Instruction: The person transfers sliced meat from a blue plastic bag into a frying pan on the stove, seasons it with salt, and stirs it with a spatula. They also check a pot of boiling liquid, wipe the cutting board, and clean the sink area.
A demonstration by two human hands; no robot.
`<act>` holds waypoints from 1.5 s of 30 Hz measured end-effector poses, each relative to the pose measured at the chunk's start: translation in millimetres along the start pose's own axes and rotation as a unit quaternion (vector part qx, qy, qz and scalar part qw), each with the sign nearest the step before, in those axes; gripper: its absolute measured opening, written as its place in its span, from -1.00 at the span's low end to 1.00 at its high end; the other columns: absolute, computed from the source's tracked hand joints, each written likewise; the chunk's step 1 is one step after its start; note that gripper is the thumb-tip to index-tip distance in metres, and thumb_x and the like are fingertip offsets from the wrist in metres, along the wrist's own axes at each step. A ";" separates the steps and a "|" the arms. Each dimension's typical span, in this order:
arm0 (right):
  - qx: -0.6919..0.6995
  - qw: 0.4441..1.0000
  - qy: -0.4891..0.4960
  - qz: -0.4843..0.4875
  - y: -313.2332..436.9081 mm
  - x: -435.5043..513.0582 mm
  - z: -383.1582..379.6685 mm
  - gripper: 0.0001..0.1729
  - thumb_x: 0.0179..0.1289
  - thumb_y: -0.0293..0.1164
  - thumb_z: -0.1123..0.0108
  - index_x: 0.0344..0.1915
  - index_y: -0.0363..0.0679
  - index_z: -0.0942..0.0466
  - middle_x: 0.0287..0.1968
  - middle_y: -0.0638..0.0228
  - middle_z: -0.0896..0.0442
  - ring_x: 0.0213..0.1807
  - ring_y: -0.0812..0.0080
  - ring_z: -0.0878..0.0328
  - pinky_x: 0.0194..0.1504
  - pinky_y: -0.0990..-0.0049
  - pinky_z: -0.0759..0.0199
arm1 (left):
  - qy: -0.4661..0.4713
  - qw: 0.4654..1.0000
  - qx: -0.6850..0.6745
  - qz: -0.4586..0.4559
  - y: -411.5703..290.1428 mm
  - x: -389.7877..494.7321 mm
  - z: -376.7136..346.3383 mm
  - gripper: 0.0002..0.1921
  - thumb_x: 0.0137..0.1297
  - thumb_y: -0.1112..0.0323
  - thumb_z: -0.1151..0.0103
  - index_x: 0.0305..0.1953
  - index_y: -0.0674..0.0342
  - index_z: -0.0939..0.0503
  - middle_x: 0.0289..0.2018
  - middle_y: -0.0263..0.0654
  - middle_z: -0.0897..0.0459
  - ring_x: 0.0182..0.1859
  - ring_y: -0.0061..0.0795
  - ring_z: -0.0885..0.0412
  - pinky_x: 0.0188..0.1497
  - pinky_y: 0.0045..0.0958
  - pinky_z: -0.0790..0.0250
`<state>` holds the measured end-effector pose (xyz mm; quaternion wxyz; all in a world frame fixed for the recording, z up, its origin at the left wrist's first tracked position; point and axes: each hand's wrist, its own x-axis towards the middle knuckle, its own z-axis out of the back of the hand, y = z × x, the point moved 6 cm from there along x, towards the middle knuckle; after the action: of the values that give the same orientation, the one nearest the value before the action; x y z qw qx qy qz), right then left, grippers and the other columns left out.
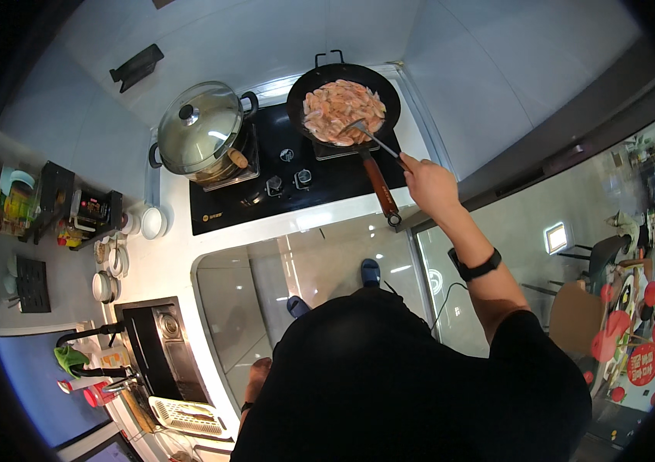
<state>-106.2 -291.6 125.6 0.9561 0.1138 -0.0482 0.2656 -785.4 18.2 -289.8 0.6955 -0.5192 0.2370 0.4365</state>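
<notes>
My right hand [431, 183] grips the handle of a metal spatula [382, 144], whose blade rests among pink-orange shrimp [342, 107]. The shrimp fill the middle of a dark wok [388, 95] on the right burner of a black glass gas hob [246, 202]. The wok's brown wooden handle [379, 186] points towards me, beside my right hand, which does not touch it. My left hand [259, 372] hangs low by my side, partly hidden by my black shirt; its fingers cannot be made out. On the left burner stands a steel pot with a glass lid [197, 130].
White bowls [153, 223] stand on the counter left of the hob. A sink [169, 352] and a white plastic basket [189, 417] lie further down that side. Wall racks [93, 216] hold jars and packets. A glass door [428, 271] and a brown chair [576, 317] are at right.
</notes>
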 end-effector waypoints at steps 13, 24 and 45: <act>0.062 0.990 -0.106 -0.071 -28.8 63.8 -38.1 -0.58 0.45 -0.30 -0.28 0.25 -0.12 -0.68 -0.26 -0.10 -0.80 -0.21 -0.18 -0.78 -0.14 -0.04 -0.67 | -0.093 0.986 -0.133 0.043 -84.9 -39.2 45.0 -0.60 0.59 0.09 -0.17 0.23 0.24 -0.62 -0.07 -0.25 -0.80 -0.09 -0.36 -0.78 -0.12 -0.31 -0.57; 0.120 0.980 -0.115 -0.107 -38.2 97.8 -48.4 -0.55 0.49 -0.23 -0.19 0.30 -0.05 -0.67 -0.13 -0.05 -0.83 -0.07 -0.15 -0.79 -0.01 -0.07 -0.67 | -0.027 0.989 0.141 0.028 -10.7 -38.9 4.0 -0.59 0.50 0.05 -0.13 0.11 0.19 -0.75 0.05 -0.05 -0.82 0.17 -0.09 -0.75 0.23 -0.18 -0.54; 0.090 0.996 -0.006 0.021 3.8 126.7 -83.3 -0.48 0.45 -0.29 -0.21 0.38 0.05 -0.61 -0.07 -0.04 -0.80 -0.07 -0.15 -0.76 -0.02 -0.03 -0.66 | -0.050 0.994 -0.098 0.007 -18.3 -32.4 -0.4 -0.78 0.50 0.33 -0.20 0.01 0.33 -0.68 -0.24 -0.29 -0.74 -0.09 -0.45 -0.68 0.03 -0.33 -0.57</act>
<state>2.7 -205.2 64.9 0.9361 0.1996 -0.0324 0.2879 -786.2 4.7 -255.1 0.6494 -0.5604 0.1615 0.4880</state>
